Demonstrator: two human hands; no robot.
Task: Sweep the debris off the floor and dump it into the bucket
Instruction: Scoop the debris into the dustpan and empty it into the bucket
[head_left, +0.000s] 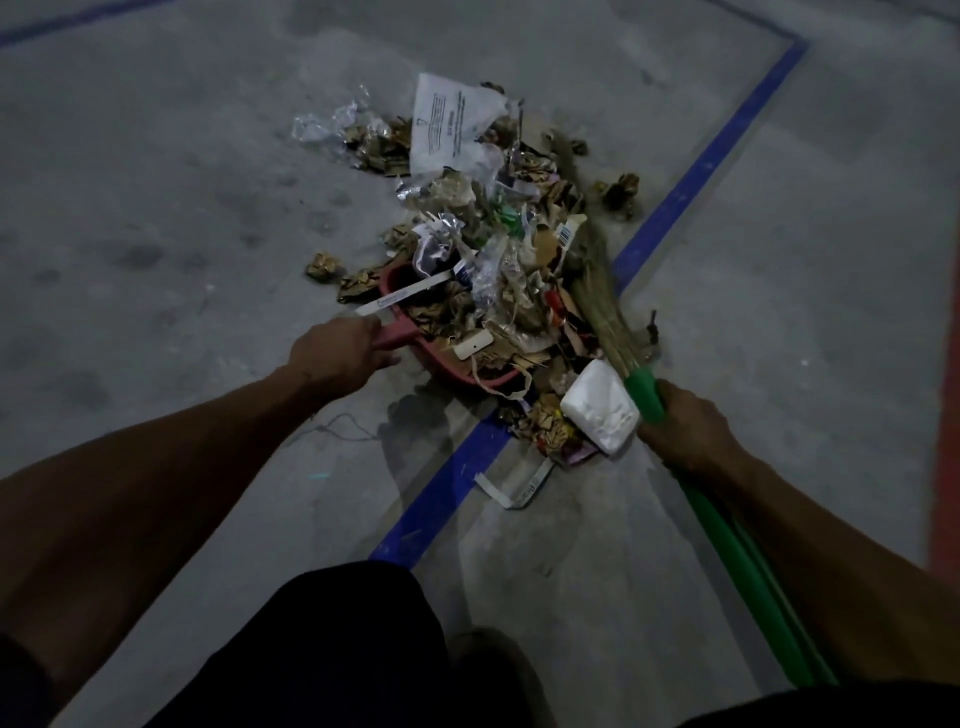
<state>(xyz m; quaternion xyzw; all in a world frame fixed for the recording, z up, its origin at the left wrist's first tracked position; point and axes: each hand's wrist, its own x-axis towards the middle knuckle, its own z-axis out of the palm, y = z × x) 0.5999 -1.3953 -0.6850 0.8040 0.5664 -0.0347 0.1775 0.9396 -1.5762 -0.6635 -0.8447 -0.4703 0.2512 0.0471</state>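
Debris (483, 249) hid most of the red dustpan (410, 340): only its handle, the near rim and part of the left wall showed under crumpled brown paper, clear plastic and white strips. Dim light made the small scraps hard to tell apart. No bucket appeared in view. The left hand (335, 348) was curled round the dustpan handle, its fingers hidden on the far side. The right hand (685, 426) gripped the green handle of the broom (605, 306), whose straw bristles lay against the right edge of the pile; the near end of the handle ran out of sight behind the right forearm. A white block (600, 408) lay just beside that hand, touching the near scraps. A printed white sheet (452, 122) lay at the far end of the pile.

Underneath, the grey concrete floor (156, 208) was dusty and blotched, crossed by a blue painted line (696, 182) running under the pile, with a red stripe (943, 415) cut off at the right edge.
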